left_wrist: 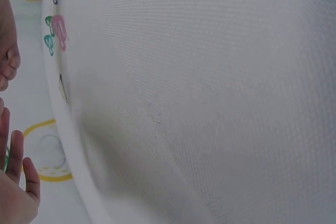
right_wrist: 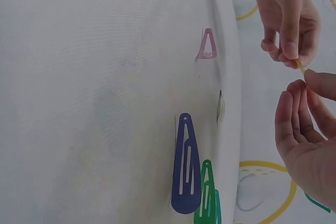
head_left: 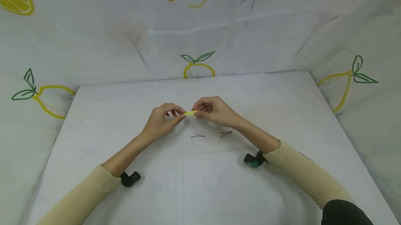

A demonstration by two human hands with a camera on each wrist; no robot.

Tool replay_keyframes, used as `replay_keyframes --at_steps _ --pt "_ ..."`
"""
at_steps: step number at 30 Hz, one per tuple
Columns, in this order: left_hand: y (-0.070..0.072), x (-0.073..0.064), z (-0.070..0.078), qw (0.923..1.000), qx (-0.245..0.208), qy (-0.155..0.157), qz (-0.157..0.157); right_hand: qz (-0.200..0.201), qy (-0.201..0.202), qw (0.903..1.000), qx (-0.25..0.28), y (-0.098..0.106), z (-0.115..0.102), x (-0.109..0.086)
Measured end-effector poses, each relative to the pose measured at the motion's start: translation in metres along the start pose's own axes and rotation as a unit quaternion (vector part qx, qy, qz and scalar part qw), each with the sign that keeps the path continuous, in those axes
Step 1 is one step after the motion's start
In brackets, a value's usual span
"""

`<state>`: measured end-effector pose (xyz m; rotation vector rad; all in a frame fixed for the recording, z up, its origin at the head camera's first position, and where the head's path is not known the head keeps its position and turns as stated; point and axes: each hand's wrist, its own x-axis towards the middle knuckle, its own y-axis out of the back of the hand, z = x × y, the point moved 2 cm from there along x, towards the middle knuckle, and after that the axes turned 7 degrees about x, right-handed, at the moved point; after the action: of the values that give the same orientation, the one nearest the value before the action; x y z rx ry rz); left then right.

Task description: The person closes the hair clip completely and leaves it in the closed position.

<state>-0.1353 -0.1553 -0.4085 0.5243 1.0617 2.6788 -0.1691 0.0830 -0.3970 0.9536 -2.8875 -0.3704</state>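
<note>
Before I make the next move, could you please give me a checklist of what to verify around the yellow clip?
1. Left hand pinching one end of the yellow clip: ok.
2. Right hand pinching the other end: ok.
3. Yellow clip lifted off the table: ok, by the right wrist view.
4. Yellow clip snapped open or closed: cannot tell; it is small and partly covered by fingers.
5. Navy clip apart from both hands: ok, it lies on the table.
6. Green clip visible in the head view: not ok; only the wrist views show it.
</note>
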Motion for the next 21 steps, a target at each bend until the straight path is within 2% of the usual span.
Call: replay_keyframes --at_steps 21 --pt "-0.0058 0.0008 -0.0033 0.9996 0.0 0.014 -0.023 0.005 -0.008 0.999 -0.044 0.0027 0.0028 -0.0017"
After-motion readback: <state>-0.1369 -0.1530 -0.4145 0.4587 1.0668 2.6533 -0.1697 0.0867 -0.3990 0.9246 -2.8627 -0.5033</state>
